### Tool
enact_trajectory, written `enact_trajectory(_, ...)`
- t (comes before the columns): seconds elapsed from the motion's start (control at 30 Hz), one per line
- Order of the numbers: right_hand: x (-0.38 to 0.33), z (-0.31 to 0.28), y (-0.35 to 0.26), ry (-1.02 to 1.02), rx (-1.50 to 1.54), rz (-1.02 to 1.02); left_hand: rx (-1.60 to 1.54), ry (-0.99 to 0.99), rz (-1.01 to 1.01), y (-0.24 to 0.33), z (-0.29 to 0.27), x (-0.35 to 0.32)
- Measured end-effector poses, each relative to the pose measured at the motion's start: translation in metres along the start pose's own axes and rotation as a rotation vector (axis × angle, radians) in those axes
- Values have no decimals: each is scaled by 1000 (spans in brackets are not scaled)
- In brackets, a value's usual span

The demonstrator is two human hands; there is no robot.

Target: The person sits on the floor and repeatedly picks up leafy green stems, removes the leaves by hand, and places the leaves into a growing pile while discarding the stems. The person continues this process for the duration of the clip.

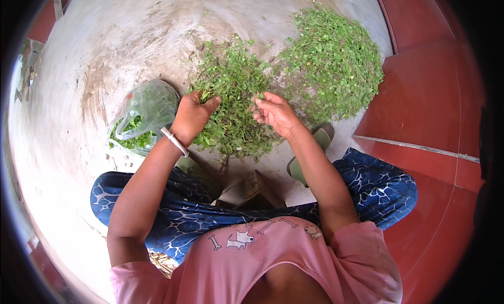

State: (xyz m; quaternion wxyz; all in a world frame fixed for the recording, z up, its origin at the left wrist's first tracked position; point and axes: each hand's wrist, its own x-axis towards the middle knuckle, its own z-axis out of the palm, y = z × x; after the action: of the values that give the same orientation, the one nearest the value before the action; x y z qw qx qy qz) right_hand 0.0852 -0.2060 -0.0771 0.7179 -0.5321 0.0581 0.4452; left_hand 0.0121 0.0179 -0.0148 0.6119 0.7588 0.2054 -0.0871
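My left hand (194, 116), a white bangle on its wrist, is closed round a small bunch of leafy green stems (205, 96). Across from it, my right hand (275, 114) pinches a small green sprig between thumb and forefinger, its other fingers curled. Both hands are over the near pile of leafy greens (239, 78), which lies loose on the floor between my feet. Just left of my left hand stands a clear plastic bag (152, 102) with more green leaves inside; its mouth hangs partly over them.
A larger heap of greens (338, 67) spreads over the pale, dirt-smeared concrete floor (68, 120) at the far right. Red tiled steps (420, 104) border the right side. My green boots (298, 170) flank the near pile, and a wooden stool (258, 191) shows between my legs.
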Motion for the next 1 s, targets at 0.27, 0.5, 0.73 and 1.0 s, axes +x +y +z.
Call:
enact_trajectory(0.27, -3, 18, 4, -104, -92, 26, -35, -91, -68, 4, 0, -6)
enact_trajectory(0.5, -10, 35, -4, -146, -114, 10, -28, -137, -105, -8, 5, -4)
enact_trajectory(0.73, -1, 14, 24, -153, 198, 90, -15, -144, -101, -9, 1, 2)
enact_trajectory(1.0, -6, 34, -2, -274, 438, 1, -135, -259, -112, -12, 9, -2)
